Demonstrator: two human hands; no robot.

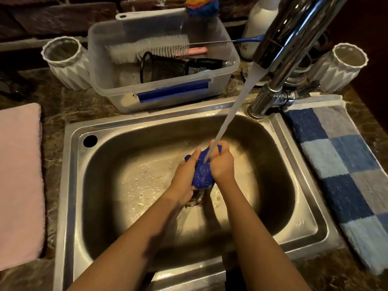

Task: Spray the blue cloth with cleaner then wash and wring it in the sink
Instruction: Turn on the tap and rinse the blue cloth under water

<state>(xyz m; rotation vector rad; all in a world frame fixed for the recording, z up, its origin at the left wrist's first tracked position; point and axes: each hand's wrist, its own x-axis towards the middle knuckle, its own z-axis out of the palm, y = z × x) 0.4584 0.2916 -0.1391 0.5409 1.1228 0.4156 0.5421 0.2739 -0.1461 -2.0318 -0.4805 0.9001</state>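
Observation:
The blue cloth [202, 175] is bunched into a wet wad low in the steel sink [130, 131], above the drain. My left hand [185, 171] grips its left side and my right hand [222, 162] grips its right side, fingers curled round it. A stream of water [235, 110] from the chrome faucet [279, 49] falls right onto the cloth between my hands. Water drops cover the basin floor.
A clear plastic tub [165, 95] with brushes and a black mesh cup stands behind the sink. White ribbed cups stand at the back left [67, 66] and back right [340, 68]. A pink towel [20, 175] lies left, a blue checked mat [344, 164] right. A white bottle [258, 24] stands behind the faucet.

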